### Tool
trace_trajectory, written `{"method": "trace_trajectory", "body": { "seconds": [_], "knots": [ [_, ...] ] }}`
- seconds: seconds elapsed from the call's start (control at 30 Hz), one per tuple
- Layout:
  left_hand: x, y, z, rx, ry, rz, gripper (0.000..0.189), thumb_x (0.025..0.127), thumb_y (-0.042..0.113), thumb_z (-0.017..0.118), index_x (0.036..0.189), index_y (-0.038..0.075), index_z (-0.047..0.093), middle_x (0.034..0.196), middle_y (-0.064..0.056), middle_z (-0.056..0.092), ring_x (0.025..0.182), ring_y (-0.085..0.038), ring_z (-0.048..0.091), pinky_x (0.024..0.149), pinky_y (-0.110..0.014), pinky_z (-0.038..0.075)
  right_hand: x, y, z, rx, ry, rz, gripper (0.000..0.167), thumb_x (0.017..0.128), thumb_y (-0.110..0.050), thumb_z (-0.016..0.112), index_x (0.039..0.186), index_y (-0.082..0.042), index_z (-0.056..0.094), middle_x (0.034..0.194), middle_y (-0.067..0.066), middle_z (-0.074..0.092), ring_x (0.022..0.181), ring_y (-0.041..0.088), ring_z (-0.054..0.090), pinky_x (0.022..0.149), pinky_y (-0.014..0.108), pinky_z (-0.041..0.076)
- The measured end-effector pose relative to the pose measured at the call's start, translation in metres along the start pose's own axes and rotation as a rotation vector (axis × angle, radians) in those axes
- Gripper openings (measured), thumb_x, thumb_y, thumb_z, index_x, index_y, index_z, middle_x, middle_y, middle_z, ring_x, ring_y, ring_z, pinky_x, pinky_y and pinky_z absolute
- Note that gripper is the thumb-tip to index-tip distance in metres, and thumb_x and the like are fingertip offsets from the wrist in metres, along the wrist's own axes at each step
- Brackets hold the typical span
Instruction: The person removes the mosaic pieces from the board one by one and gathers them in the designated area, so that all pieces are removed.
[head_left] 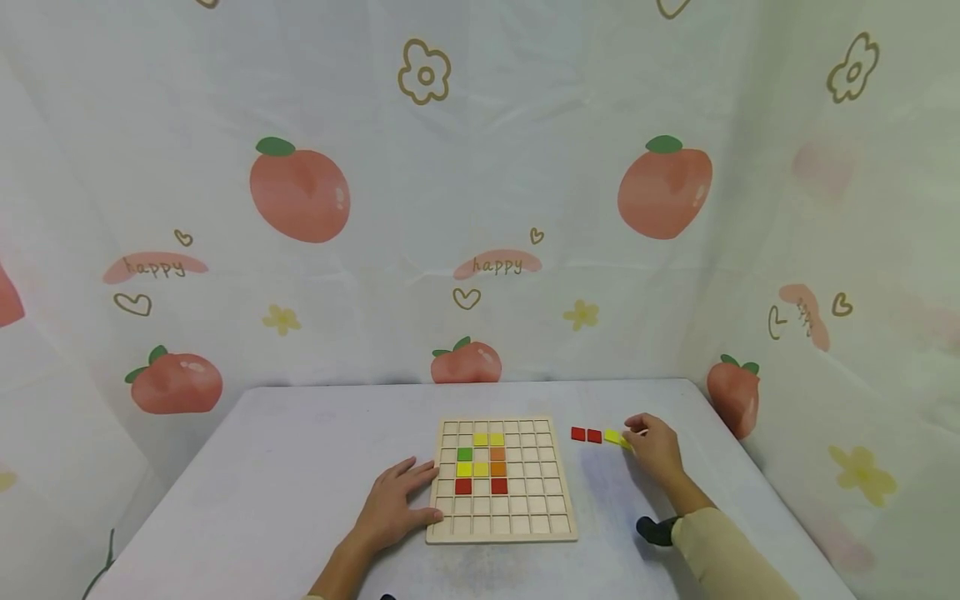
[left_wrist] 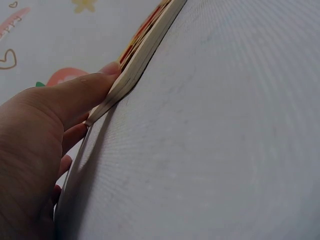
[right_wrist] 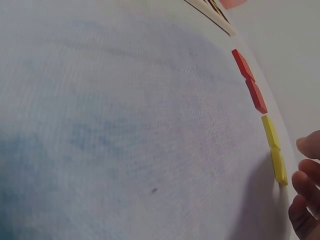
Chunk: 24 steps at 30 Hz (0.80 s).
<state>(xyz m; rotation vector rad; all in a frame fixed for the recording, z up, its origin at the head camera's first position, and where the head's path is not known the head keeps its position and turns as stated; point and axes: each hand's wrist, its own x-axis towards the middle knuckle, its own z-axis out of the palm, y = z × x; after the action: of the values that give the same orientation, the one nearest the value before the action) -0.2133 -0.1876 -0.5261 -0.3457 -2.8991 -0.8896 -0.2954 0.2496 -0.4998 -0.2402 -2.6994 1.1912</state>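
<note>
A square wooden grid board (head_left: 528,504) lies on the table with colored square tiles in some cells. My left hand (head_left: 393,506) rests against its left edge. The left wrist view shows the thumb (left_wrist: 92,90) on the board's rim, with the other fingers lower along the side. To the board's right, two red tiles (head_left: 587,435) and two yellow tiles (head_left: 613,437) form a row. Beside the yellow tiles is my right hand (head_left: 656,446), its fingers loosely bent. In the right wrist view, a gap shows between the fingertips (right_wrist: 306,145) and the yellow tiles (right_wrist: 271,132); nothing appears held.
On the board sit several yellow tiles (head_left: 464,469), a green tile (head_left: 465,454), two orange tiles (head_left: 498,462) and two red tiles (head_left: 463,486). The white table (head_left: 322,433) meets a patterned curtain (head_left: 375,333) at the back and sides.
</note>
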Motion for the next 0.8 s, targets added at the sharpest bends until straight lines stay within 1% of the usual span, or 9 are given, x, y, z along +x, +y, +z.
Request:
{"method": "trace_trajectory", "body": {
  "seconds": [0.1, 0.33, 0.6, 0.67, 0.8],
  "knots": [
    [0.0, 0.0, 0.0, 0.002, -0.004, 0.0, 0.076, 0.07, 0.057, 0.077, 0.134, 0.019, 0.061, 0.139, 0.006, 0.054, 0.137, -0.032, 0.034, 0.106, -0.063, 0.026, 0.001, -0.004, 0.001, 0.005, -0.008, 0.007, 0.017, 0.093, -0.006, 0.062, 0.108, 0.002, 0.062, 0.102, 0.016, 0.06, 0.091, 0.029, 0.055, 0.078, 0.038, 0.053],
    [0.0, 0.002, -0.001, -0.003, -0.013, -0.009, 0.076, 0.07, 0.057, 0.078, 0.135, 0.02, 0.061, 0.14, 0.006, 0.054, 0.137, -0.033, 0.034, 0.106, -0.063, 0.026, 0.002, -0.014, 0.006, 0.001, 0.018, -0.061, 0.015, 0.09, -0.004, 0.062, 0.103, 0.004, 0.062, 0.096, 0.017, 0.061, 0.088, 0.031, 0.056, 0.071, 0.038, 0.05],
    [0.0, 0.002, -0.001, -0.002, -0.019, -0.01, 0.076, 0.07, 0.057, 0.078, 0.134, 0.02, 0.061, 0.14, 0.006, 0.054, 0.137, -0.033, 0.034, 0.106, -0.063, 0.026, 0.002, -0.022, 0.017, 0.015, 0.004, -0.05, 0.015, 0.09, -0.005, 0.062, 0.103, 0.003, 0.062, 0.097, 0.016, 0.061, 0.087, 0.03, 0.056, 0.071, 0.037, 0.05],
    [0.0, 0.002, -0.001, 0.002, -0.019, -0.007, 0.075, 0.071, 0.057, 0.078, 0.134, 0.02, 0.061, 0.14, 0.006, 0.054, 0.137, -0.032, 0.034, 0.106, -0.063, 0.026, 0.002, -0.025, 0.02, 0.018, 0.005, -0.065, 0.016, 0.089, -0.004, 0.062, 0.102, 0.004, 0.063, 0.096, 0.016, 0.062, 0.086, 0.029, 0.056, 0.07, 0.038, 0.05],
    [0.001, 0.001, -0.001, 0.002, -0.019, 0.0, 0.075, 0.071, 0.057, 0.077, 0.134, 0.019, 0.061, 0.14, 0.006, 0.054, 0.137, -0.033, 0.034, 0.106, -0.063, 0.026, 0.004, -0.029, 0.026, 0.025, -0.009, -0.085, 0.016, 0.088, -0.004, 0.063, 0.102, 0.003, 0.064, 0.094, 0.013, 0.062, 0.083, 0.027, 0.056, 0.066, 0.034, 0.049]
  ]
}}
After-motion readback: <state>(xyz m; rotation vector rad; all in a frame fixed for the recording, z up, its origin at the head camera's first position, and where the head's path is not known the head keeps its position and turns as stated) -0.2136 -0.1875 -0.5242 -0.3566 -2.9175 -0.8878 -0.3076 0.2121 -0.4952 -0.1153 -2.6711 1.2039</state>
